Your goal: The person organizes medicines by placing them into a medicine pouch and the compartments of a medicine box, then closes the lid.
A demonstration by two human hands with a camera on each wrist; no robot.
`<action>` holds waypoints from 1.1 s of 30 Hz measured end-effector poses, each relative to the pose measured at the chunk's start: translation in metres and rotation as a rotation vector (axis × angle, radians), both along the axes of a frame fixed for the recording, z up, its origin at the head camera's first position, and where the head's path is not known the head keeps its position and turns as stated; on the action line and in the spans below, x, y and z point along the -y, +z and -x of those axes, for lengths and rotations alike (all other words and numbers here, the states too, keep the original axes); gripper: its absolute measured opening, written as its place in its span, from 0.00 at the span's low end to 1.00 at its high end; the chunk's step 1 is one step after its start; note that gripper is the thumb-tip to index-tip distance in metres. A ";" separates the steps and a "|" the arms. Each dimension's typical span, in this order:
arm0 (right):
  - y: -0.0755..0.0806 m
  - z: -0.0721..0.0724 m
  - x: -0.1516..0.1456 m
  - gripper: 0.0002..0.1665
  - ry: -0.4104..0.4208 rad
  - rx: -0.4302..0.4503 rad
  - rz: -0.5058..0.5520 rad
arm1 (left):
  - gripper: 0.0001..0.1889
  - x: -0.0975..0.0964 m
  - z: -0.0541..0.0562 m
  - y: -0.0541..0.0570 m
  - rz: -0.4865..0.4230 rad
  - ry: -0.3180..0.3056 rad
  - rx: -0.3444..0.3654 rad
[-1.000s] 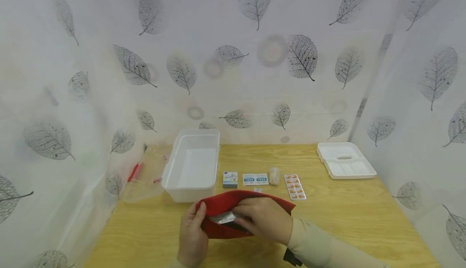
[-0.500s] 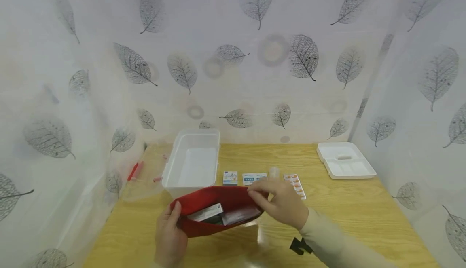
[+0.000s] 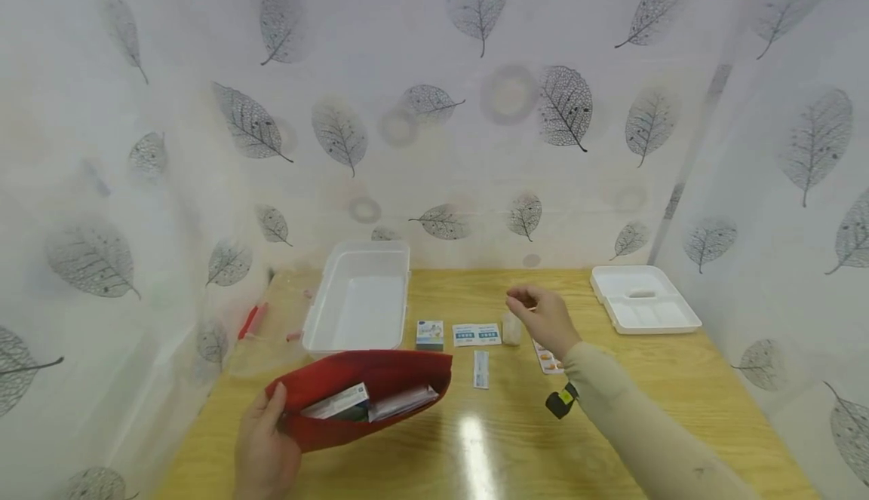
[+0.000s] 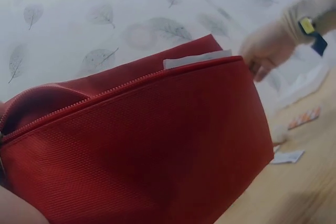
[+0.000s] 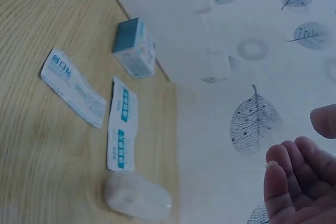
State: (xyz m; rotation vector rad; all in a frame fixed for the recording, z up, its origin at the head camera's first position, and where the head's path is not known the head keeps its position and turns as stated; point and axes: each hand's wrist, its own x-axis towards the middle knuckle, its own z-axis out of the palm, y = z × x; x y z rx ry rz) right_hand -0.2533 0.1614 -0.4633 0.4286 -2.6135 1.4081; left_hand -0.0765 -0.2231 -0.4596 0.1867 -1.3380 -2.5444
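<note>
Pouch (image 4: 152, 150), unzipped, was held on the person's side of the tub (image 3: 370, 311), its mouth gaping over a carton (image 3: 337, 402) and a packet (image 3: 403, 403). The left hand (image 3: 268, 432) gripped one end, thumb over the rim. Right of the tub, the right hand (image 3: 543, 320) hovered above the counter (image 3: 407, 477) near the roll (image 3: 511, 329), fingers loosely bent, thumb a little apart, holding nothing. The box (image 3: 429, 334), sachets (image 3: 477, 335) and strip (image 3: 480, 369) also lay right of the tub. Good technique probably called for a steady left grip, mouth level, since the unsupported end could sag; if the roll was sought, a light pinch, clear of the blister pack (image 3: 548, 358), seemed best.
</note>
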 end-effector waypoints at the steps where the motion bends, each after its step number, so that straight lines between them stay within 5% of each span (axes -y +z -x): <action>1: -0.006 0.004 0.001 0.16 -0.013 0.036 -0.007 | 0.13 0.002 0.000 -0.001 -0.004 -0.014 -0.015; 6: -0.033 0.018 0.015 0.19 -0.024 0.136 -0.069 | 0.14 0.004 0.002 -0.007 -0.027 -0.043 -0.060; 11: -0.049 0.025 0.037 0.22 -0.003 0.164 -0.154 | 0.14 0.003 0.004 -0.013 -0.014 -0.077 -0.028; 22: -0.057 0.036 0.076 0.34 0.125 0.215 -0.231 | 0.14 0.004 0.001 -0.017 0.036 -0.079 0.086; 33: -0.088 0.043 0.099 0.43 0.232 0.067 -0.399 | 0.13 0.001 0.002 -0.018 0.051 -0.067 0.093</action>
